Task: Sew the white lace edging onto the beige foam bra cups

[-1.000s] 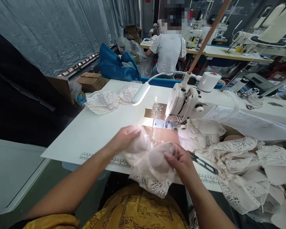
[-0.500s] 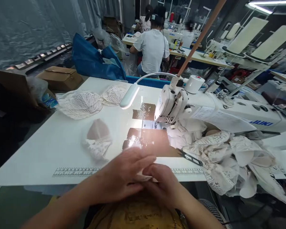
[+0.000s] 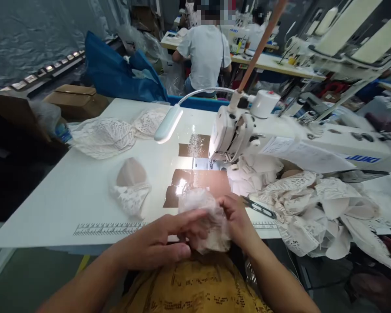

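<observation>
A crumpled, sheer off-white lace bra cup (image 3: pixel 211 226) is between my hands at the table's front edge, slightly blurred. My left hand (image 3: pixel 172 237) has its curled fingers on the cup's left side, the thumb stretched out below. At the upper right edge, the fingers of my right hand (image 3: pixel 236 217) pinch the fabric; their tips are partly hidden. Another cup (image 3: pixel 132 187), beige above and lace below, lies on the white table to the left. Thread snips (image 3: pixel 260 208) lie just right of my right hand.
A white sewing machine (image 3: pixel 234 134) with a lamp (image 3: pixel 169 124) stands beyond my hands. Lace pieces (image 3: pixel 101 137) lie at the back left, and a heap of lace bra parts (image 3: pixel 319 213) lies at the right. Further back, a person in a white shirt (image 3: pixel 202 58) sits at another table.
The lace cup, mostly covered by my hands before, now shows spread and raised between them. My right hand has moved up and right to its edge. The view has shifted slightly.
</observation>
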`<state>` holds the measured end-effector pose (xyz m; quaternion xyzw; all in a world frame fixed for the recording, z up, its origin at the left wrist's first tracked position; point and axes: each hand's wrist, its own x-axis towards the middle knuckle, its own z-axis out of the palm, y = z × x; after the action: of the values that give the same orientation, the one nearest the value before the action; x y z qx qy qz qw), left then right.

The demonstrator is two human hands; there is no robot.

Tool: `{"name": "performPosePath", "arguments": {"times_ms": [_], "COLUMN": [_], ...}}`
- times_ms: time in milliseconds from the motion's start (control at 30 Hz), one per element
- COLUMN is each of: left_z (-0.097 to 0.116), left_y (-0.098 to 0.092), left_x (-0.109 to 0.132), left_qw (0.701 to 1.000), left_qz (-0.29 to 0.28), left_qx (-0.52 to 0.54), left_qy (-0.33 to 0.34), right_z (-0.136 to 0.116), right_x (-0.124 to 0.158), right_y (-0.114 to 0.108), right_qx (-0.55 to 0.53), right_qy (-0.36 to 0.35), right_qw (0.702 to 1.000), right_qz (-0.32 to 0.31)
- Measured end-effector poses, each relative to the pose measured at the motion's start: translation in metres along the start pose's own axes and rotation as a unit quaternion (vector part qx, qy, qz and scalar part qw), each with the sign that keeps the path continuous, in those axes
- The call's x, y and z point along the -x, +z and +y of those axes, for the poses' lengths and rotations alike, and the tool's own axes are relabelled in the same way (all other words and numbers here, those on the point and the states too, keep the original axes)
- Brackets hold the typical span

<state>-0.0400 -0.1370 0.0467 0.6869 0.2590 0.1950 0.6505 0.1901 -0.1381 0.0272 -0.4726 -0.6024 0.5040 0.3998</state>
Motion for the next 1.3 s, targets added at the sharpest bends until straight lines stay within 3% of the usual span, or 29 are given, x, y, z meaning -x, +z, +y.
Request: {"name": "performPosePath", "arguments": {"times_ms": [67, 167, 200, 267, 367, 433, 600, 700, 800, 900, 1000, 1100, 1200, 1267, 1300], "left_z": [0.004, -0.002, -0.005, -0.012, -0.019, -0.022, -0.023, -0.024, -0.029, -0.035, -0.036, -0.034, -0.036, -0.039, -0.039], "left_y": [0.005, 0.003, 0.001, -0.001, -0.002, -0.001, -0.001, -0.001, 0.002, 0.013, 0.031, 0.047, 0.052, 0.048, 0.043], "left_x": [-0.005, -0.015, -0.018, -0.023, -0.026, -0.024, -0.022, -0.022, -0.02, -0.016, -0.021, -0.034, -0.038, -0.029, -0.021], "left_qw": [0.998, 0.974, 0.975, 0.993, 0.993, 0.99, 0.99, 0.986, 0.949, 0.859, 0.814, 0.803, 0.805, 0.835, 0.861], "left_qz": [0.047, 0.174, 0.175, 0.11, 0.026, 0.032, 0.075, 0.071, 0.106, 0.161, 0.166, 0.214, 0.253, 0.219, 0.169], "left_qx": [-0.024, -0.142, -0.14, -0.047, 0.104, 0.132, 0.12, 0.146, 0.292, 0.486, 0.556, 0.551, 0.527, 0.493, 0.466], "left_qy": [0.026, 0.006, -0.005, -0.024, -0.04, -0.043, -0.028, -0.047, -0.055, -0.017, -0.03, -0.07, -0.101, -0.111, -0.113], "right_z": [0.009, 0.015, 0.015, 0.013, 0.012, 0.015, 0.02, 0.018, 0.015, 0.013, 0.01, 0.009, 0.014, 0.017, 0.017], "right_x": [-0.002, 0.0, 0.002, 0.004, 0.005, 0.003, -0.004, -0.004, -0.002, -0.002, -0.006, -0.009, -0.01, -0.01, -0.01], "right_y": [0.005, 0.012, 0.013, 0.014, 0.011, 0.007, -0.004, -0.005, -0.004, -0.001, 0.008, 0.021, 0.026, 0.022, 0.017], "right_qx": [-0.118, -0.222, -0.236, -0.235, -0.179, -0.129, -0.097, -0.08, -0.076, -0.102, -0.065, -0.064, -0.164, -0.237, -0.256], "right_qy": [0.097, 0.15, 0.146, 0.122, 0.085, 0.061, -0.013, -0.012, 0.008, -0.014, -0.04, -0.031, 0.033, 0.057, 0.057], "right_qw": [0.985, 0.955, 0.952, 0.958, 0.98, 0.99, 0.989, 0.989, 0.996, 0.994, 0.995, 0.997, 0.984, 0.965, 0.958], "right_qz": [-0.075, -0.125, -0.13, -0.109, -0.02, -0.006, -0.11, -0.123, -0.056, 0.045, 0.06, 0.028, 0.057, 0.102, 0.117]}}
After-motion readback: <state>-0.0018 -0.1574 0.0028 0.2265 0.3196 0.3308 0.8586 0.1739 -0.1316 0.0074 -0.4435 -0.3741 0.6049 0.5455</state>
